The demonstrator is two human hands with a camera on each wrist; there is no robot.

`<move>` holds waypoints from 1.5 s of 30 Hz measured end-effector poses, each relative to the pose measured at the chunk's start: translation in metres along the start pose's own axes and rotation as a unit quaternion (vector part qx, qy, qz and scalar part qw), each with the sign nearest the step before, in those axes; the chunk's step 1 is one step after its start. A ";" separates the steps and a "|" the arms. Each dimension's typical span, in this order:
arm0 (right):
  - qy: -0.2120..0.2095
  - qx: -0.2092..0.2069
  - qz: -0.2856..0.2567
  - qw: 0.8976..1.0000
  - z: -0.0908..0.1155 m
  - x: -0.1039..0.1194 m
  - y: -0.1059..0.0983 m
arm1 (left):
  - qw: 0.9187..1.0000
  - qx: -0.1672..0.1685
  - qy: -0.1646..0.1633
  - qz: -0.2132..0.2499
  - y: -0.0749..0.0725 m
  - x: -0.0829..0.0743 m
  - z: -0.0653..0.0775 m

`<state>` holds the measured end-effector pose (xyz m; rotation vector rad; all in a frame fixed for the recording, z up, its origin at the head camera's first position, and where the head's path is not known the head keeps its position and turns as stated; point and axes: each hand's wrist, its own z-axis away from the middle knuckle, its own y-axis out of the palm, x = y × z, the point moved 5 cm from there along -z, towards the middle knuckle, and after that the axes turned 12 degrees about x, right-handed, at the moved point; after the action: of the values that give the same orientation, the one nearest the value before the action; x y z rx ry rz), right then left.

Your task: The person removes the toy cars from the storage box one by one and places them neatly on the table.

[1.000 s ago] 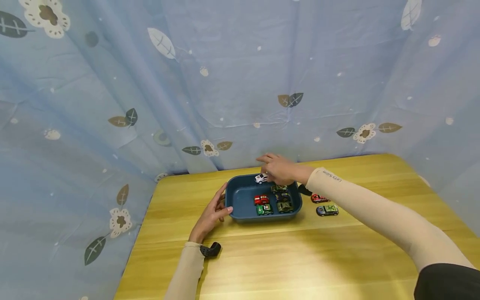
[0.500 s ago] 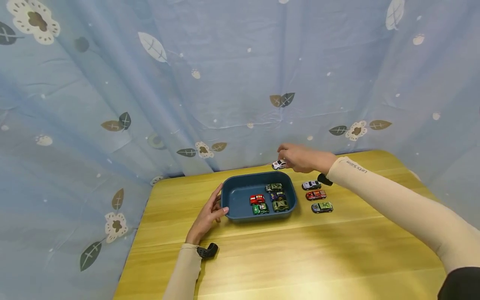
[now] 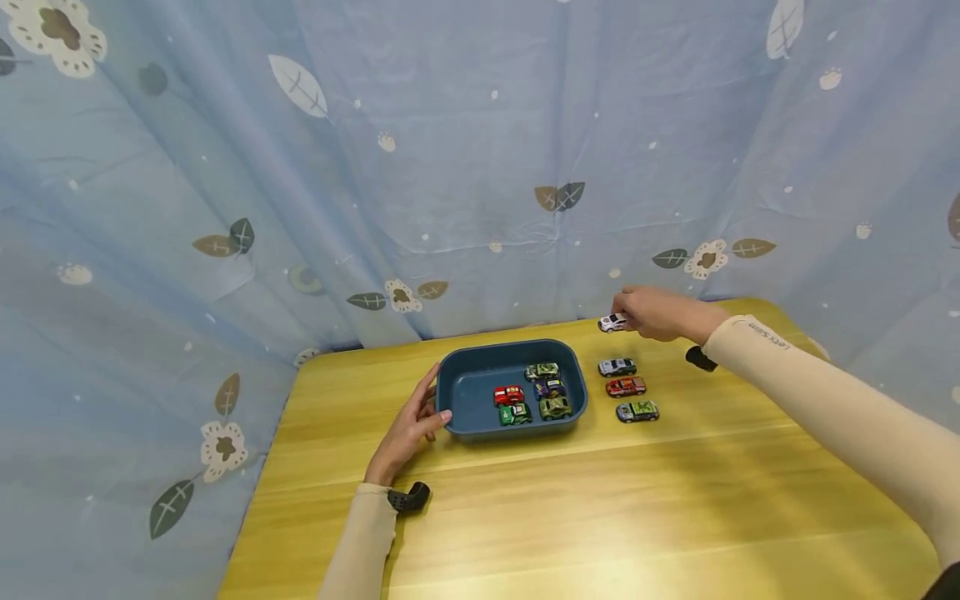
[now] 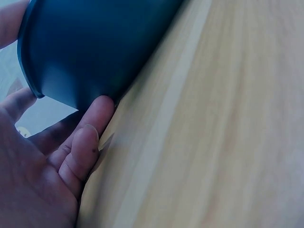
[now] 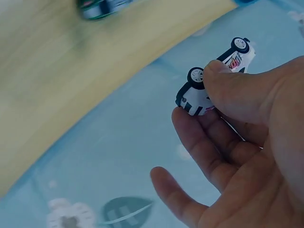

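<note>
From the front, extends the left arm in a beige sleeve (image 3: 356, 546) over the yellow wood-grain tabletop (image 3: 562, 517), with a black wrist device (image 3: 408, 497) strapped just short of the hand. Grips the left end of a blue plastic bin (image 3: 472, 400) with the left hand (image 3: 405, 433), thumb over the rim at the near left corner, other fingers along the outside of the end wall, the lowest close to the tabletop. Has the bin a little left of the tabletop's centre, near the far edge, with its long sides running left to right.

Shows a green toy car (image 3: 515, 414) nearest the bin's front wall, then a red toy car (image 3: 508, 395) just behind. To the right of these, has an olive toy car (image 3: 556, 407), a purple toy car (image 3: 550, 389) and a camouflage toy car (image 3: 542, 372), one behind another.

Beside the bin's right end, shows three in a column on the tabletop: a green-and-blue toy car (image 3: 637, 411) nearest, then a red-orange toy car (image 3: 626, 386), then a silver toy car (image 3: 617, 367).

Beyond the silver one, pinches a white toy car (image 3: 612, 322) between thumb and fingers of the right hand (image 3: 656, 312), little finger spread away. Holds it up off the tabletop by the far edge, right of centre. Faces a blue patterned curtain (image 3: 450, 125) at the back.
</note>
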<state>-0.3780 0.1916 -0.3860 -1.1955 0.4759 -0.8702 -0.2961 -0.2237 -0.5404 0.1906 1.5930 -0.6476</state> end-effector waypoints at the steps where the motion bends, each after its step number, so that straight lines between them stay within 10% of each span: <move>1: 0.003 -0.003 0.002 1.000 0.003 -0.006 0.002 | 1.000 0.000 0.001 -0.001 -0.001 0.000 -0.001; 19: 0.010 -0.051 0.028 0.998 0.039 -0.057 0.062 | 1.000 0.001 -0.002 0.005 0.000 -0.002 0.001; 45: 0.030 -0.060 0.013 0.998 0.033 -0.072 0.103 | 1.000 0.001 0.000 0.014 0.001 -0.002 -0.001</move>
<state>-0.3632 0.2803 -0.4806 -1.2716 0.5989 -0.8666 -0.2960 -0.2224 -0.5387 0.2137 1.5867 -0.6288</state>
